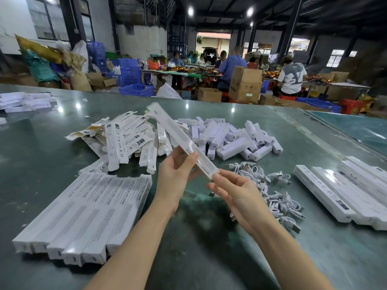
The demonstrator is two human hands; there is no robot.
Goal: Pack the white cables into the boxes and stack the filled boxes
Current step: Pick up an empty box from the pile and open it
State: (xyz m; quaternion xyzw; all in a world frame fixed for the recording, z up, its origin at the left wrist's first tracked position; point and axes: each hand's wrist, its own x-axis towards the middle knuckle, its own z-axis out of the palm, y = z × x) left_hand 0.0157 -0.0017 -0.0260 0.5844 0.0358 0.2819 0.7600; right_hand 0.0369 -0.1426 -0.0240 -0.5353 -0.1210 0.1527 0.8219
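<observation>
The fingers (pixel 193 159) of the left hand (pixel 178 170) were curled round a long white box (pixel 184 143), gripping it near its lower third, with the thumb on one side. The fingertips of the right hand (pixel 232 189) pinched the near end of the same box, at its end flap, so both hands grasped it. The box was in the air above the surface (pixel 209 237), tilted, its far end pointing up and away.

In my judgement the step was to open or close the near end of the box. To do it well, the left hand should keep the box steady and not squeeze it, because thin cardboard bends easily. The right hand should work only the flap and push a coiled cable fully inside before tucking it.

The white cables (pixel 270 191) lay in a loose pile on the surface, just right of the hands; they were too tangled to count, perhaps some dozens. On the left lay a neat row of boxes (pixel 83 212), about six side by side. On the right lay a second group of boxes (pixel 343 189), at least four. Behind the hands there was a heap of flat, unfolded boxes (pixel 125 139), and next to it a heap of short white pieces (pixel 230 139), both too many to count.
</observation>
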